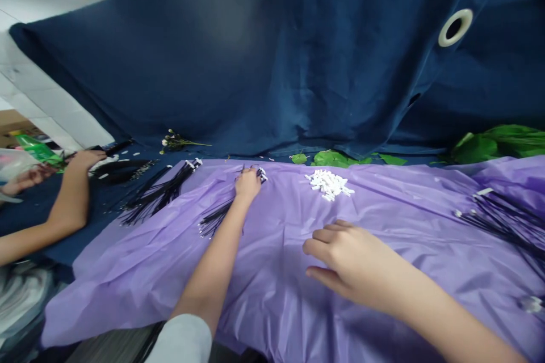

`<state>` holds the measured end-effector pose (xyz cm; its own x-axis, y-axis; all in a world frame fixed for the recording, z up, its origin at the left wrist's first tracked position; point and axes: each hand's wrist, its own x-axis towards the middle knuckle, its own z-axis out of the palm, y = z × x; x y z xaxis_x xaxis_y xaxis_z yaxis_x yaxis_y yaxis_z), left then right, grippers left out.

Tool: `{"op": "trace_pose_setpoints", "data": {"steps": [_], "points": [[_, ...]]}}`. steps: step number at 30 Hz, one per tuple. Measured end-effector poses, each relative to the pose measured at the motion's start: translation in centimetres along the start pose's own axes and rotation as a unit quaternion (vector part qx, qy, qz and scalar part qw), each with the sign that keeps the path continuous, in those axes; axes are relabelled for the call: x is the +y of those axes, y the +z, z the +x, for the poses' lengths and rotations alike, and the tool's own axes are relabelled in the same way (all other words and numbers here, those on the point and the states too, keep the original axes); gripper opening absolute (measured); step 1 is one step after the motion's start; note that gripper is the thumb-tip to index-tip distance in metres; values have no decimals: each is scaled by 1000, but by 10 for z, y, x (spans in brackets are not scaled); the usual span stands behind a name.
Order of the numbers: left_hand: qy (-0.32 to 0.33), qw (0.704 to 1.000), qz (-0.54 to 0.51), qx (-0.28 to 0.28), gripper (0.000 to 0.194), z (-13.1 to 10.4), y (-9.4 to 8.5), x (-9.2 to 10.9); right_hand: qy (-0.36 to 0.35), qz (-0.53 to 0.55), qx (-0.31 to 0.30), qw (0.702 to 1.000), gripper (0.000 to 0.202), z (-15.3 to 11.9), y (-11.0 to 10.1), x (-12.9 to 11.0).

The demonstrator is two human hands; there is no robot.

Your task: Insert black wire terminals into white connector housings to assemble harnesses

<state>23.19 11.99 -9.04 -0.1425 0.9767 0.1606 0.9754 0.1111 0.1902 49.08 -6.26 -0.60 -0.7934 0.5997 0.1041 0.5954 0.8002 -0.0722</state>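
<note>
My left hand (247, 182) reaches to the far side of a purple sheet (272, 272), its fingers closed at the white-tipped end of a bundle of thin black cords (216, 216). The fingertips are partly hidden. My right hand (340, 258) hovers over the sheet, fingers loosely bent and thumb apart, with nothing visible in it. Beyond it lies a heap of small white plastic pieces (328, 183). Another black cord bundle with white ends (164, 193) rests to the left, and more black cords (511, 221) spread at the right.
A co-worker's arms (70, 198) are at the left, beside a green bottle (38, 149) and dark cords (123, 171). Along the back lie a small flower sprig (181, 142) and green leaves (334, 159). A dark blue curtain (255, 62) hangs behind.
</note>
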Motion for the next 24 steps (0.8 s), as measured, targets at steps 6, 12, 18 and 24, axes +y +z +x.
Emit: {"op": "trace_pose_setpoints", "data": {"steps": [6, 12, 18, 24], "points": [[-31, 995, -90, 6, 24, 20, 14, -47, 12, 7, 4, 1000, 11, -3, -3, 8], [-22, 979, -175, 99, 31, 31, -9, -42, 36, 5, -1, 999, 12, -1, -2, 18], [11, 948, -208, 239, 39, 19, -63, -33, 71, 19, 1, 997, 14, 3, 3, 31], [119, 825, -194, 517, 22, -15, -121, -19, 102, 35, 25, 994, 16, 2, 3, 39]]}}
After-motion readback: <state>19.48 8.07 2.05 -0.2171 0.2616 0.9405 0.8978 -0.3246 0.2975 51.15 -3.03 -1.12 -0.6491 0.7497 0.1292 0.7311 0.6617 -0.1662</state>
